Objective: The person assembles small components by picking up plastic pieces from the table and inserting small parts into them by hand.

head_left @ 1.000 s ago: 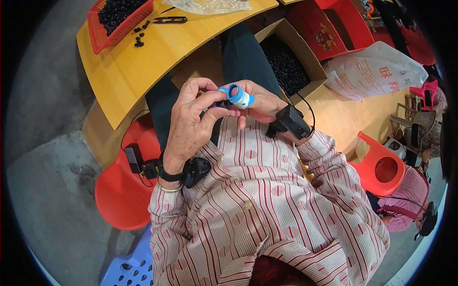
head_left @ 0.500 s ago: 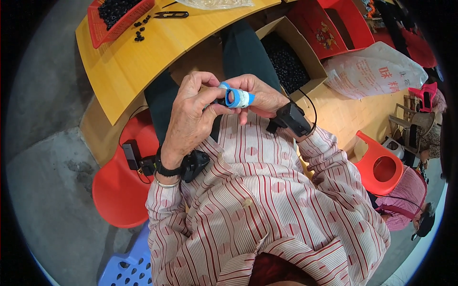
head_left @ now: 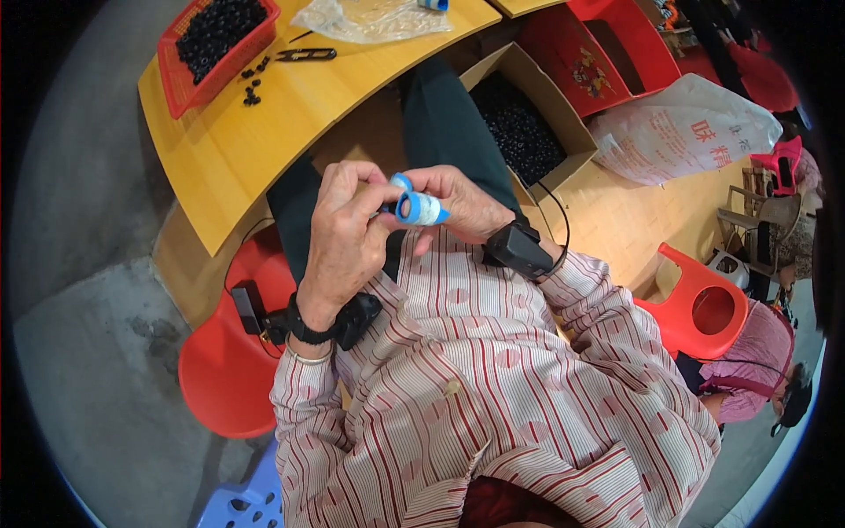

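Observation:
My left hand [head_left: 345,227] is closed in a pinch around a small black piece [head_left: 386,208], most of which my fingers cover. Close against it is my right hand [head_left: 458,204], its thumb and forefinger bent toward the same piece. A blue-and-white sleeve [head_left: 423,209] sits around the right thumb, with a fingertip showing inside its blue rim. Another blue cover [head_left: 401,182] shows at the right forefinger. Both hands are held above my lap, short of the table's edge. How the right fingers touch the piece is partly hidden.
On the yellow table [head_left: 264,114] are a red basket [head_left: 173,84] of small black parts, loose parts [head_left: 253,92], black thread snips [head_left: 305,55] and a clear plastic bag [head_left: 361,19]. A cardboard box [head_left: 576,167] of black parts stands right of my legs, beside a white sack [head_left: 678,132].
Both hands sit slightly lower and further left in view, still together at the black piece. The sleeve on the right thumb has tilted. More of the tabletop shows as the view shifts.

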Tool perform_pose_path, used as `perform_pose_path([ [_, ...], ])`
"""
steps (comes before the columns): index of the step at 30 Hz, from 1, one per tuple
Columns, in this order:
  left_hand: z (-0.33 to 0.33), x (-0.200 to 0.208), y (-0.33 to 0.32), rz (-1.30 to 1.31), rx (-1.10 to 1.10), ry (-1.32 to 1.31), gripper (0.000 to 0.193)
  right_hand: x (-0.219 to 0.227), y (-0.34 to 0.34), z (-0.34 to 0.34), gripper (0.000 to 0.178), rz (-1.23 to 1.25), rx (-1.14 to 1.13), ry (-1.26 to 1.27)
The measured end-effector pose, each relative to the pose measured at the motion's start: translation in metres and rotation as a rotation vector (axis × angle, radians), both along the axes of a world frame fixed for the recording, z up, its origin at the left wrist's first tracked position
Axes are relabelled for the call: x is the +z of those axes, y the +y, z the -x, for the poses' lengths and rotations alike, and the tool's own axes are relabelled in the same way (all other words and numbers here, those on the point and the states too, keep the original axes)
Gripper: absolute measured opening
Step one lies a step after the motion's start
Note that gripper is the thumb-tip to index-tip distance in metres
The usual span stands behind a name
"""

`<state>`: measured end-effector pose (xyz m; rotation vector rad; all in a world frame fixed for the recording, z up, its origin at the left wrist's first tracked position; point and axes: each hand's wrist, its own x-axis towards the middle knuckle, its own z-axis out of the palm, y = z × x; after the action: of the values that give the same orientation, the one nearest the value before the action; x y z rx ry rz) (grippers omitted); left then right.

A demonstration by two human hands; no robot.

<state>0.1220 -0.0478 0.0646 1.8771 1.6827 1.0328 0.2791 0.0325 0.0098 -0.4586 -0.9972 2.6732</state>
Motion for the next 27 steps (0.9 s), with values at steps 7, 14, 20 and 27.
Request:
perform_pose_path([
  [7, 0.000, 0.006, -0.004, -0.020, -0.046, 0.090, 0.026, -0.003, 0.010, -0.004, 0.034, 0.017, 0.173, 0.019],
  [14, 0.000, 0.011, -0.005, -0.030, -0.076, 0.139, 0.027, 0.008, 0.008, -0.001, 0.034, 0.016, 0.154, -0.008],
  [20, -0.004, 0.005, -0.004, -0.075, -0.067, 0.175, 0.027, -0.003, 0.004, -0.003, 0.032, -0.013, 0.104, 0.038],
  [27, -0.006, 0.003, 0.008, -0.168, -0.090, 0.231, 0.028, 0.005, 0.006, -0.006, 0.030, -0.078, -0.010, 0.011],
])
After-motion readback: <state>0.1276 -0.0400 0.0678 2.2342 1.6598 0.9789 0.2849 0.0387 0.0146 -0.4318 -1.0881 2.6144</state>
